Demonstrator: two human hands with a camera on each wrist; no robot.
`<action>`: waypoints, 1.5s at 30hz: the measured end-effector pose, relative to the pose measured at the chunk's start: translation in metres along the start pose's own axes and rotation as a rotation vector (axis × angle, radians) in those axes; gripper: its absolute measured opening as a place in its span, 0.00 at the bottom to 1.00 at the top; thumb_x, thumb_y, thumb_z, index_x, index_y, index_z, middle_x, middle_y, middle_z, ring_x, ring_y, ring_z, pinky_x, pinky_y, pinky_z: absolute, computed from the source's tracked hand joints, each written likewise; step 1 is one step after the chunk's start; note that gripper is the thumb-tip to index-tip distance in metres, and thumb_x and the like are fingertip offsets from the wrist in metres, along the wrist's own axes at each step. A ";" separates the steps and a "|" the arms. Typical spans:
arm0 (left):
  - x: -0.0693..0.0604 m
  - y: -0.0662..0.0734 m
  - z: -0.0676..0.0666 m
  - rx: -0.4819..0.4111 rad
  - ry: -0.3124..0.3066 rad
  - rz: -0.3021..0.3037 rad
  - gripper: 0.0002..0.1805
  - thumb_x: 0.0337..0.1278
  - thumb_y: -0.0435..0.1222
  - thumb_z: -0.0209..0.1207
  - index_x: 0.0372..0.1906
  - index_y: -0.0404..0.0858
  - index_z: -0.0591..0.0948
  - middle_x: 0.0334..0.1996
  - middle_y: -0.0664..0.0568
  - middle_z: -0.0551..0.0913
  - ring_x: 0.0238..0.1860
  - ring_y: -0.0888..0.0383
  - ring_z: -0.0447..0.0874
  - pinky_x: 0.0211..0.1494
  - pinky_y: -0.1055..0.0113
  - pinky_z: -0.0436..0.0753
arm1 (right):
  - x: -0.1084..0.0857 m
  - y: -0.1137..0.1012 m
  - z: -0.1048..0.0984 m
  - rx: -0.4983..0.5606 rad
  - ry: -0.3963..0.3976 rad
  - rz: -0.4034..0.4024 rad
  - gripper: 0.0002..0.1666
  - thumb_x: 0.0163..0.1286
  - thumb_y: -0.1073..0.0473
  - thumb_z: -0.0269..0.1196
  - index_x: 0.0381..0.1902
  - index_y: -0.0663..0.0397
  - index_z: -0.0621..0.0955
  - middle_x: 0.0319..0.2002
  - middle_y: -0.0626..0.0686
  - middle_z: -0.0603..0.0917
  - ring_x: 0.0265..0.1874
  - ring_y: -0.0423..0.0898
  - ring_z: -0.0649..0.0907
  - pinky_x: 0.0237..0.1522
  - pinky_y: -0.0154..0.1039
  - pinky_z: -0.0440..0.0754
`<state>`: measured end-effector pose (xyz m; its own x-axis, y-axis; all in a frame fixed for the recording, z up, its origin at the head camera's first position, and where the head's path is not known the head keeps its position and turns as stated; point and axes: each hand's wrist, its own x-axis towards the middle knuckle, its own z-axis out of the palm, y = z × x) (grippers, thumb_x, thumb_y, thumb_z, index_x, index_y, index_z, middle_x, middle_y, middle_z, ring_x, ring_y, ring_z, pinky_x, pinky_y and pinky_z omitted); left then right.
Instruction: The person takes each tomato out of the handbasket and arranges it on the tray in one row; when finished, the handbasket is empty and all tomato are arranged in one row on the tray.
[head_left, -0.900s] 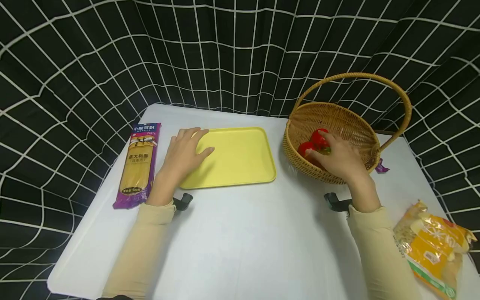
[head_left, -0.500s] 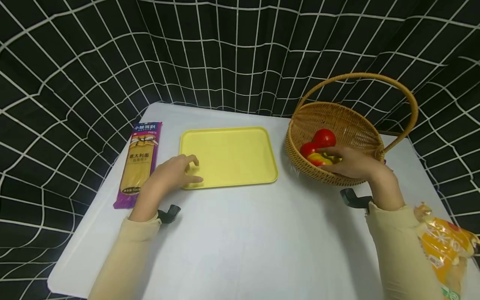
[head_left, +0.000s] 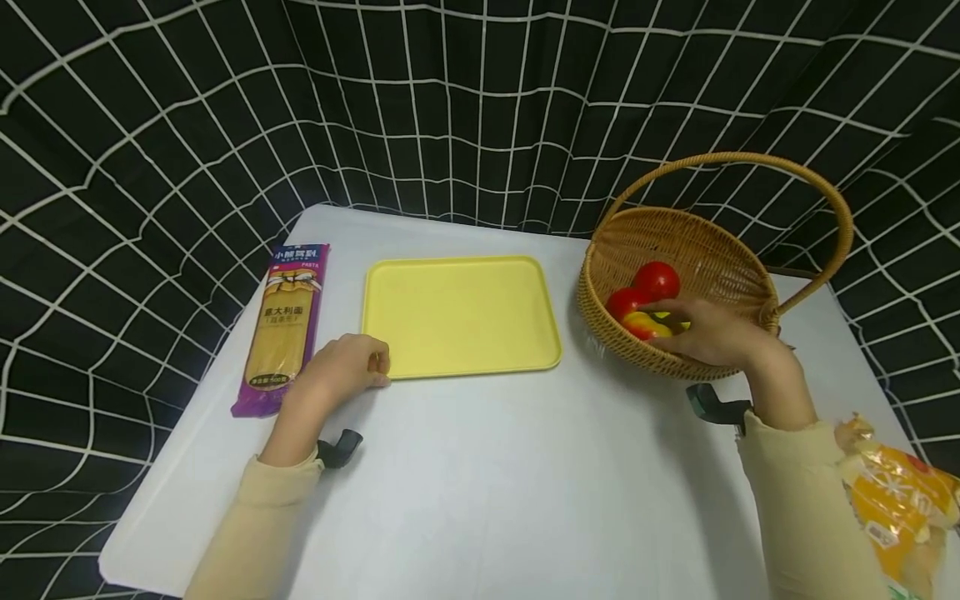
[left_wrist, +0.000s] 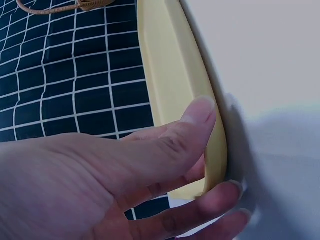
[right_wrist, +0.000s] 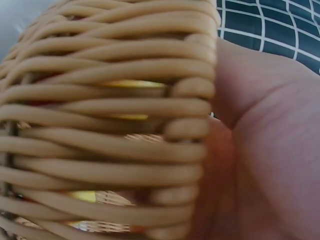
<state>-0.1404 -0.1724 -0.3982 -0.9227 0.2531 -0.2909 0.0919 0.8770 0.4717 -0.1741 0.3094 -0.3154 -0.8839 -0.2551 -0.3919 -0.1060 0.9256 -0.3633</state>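
In the head view my left hand is at the near left corner of a yellow tray. The left wrist view has its thumb on top of the tray's rim and fingers beneath, pinching it. My right hand reaches over the near rim of a wicker basket. Its thumb and fingers lie on either side of a red-and-yellow fruit. Two glossy red round fruits sit behind that one. In the right wrist view, the basket's woven wall hides the right fingertips.
A purple-edged pasta packet lies left of the tray. At the far right is an orange-and-clear food bag. The basket's tall arched handle rises at the right. Black cloth with white grid lines surrounds the white table.
My left hand drew back from above the tray to its near corner, and its fingers closed on the rim. My right hand shifted right and nearer inside the basket, onto the red-and-yellow fruit.
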 end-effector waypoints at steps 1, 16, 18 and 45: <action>-0.001 0.000 0.001 0.000 0.008 -0.003 0.07 0.62 0.35 0.73 0.34 0.41 0.84 0.30 0.50 0.80 0.35 0.51 0.75 0.40 0.60 0.73 | 0.000 0.000 0.001 0.005 0.004 -0.002 0.40 0.76 0.48 0.67 0.76 0.64 0.69 0.67 0.75 0.74 0.65 0.73 0.74 0.61 0.74 0.75; -0.003 -0.002 0.006 0.012 0.061 -0.039 0.10 0.59 0.35 0.75 0.30 0.43 0.82 0.28 0.51 0.79 0.34 0.52 0.75 0.39 0.59 0.71 | -0.005 -0.031 -0.014 0.195 0.317 -0.066 0.47 0.70 0.42 0.73 0.81 0.45 0.68 0.79 0.65 0.66 0.75 0.71 0.65 0.68 0.79 0.64; -0.003 -0.003 0.006 0.012 0.064 -0.042 0.10 0.59 0.35 0.75 0.30 0.43 0.82 0.28 0.51 0.78 0.33 0.52 0.75 0.38 0.59 0.71 | -0.004 -0.040 -0.014 0.216 0.362 -0.084 0.47 0.69 0.43 0.74 0.80 0.43 0.68 0.79 0.64 0.66 0.75 0.70 0.64 0.67 0.79 0.64; -0.016 0.000 0.034 0.289 0.200 0.116 0.12 0.71 0.41 0.65 0.46 0.41 0.74 0.39 0.48 0.73 0.44 0.48 0.67 0.47 0.57 0.67 | 0.124 -0.188 0.090 0.312 0.294 -0.438 0.43 0.63 0.47 0.79 0.74 0.44 0.76 0.58 0.57 0.76 0.60 0.59 0.76 0.68 0.56 0.74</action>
<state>-0.1126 -0.1627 -0.4224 -0.9522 0.2981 -0.0675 0.2760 0.9335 0.2291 -0.2227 0.0782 -0.3715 -0.8817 -0.4643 0.0836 -0.3889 0.6150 -0.6860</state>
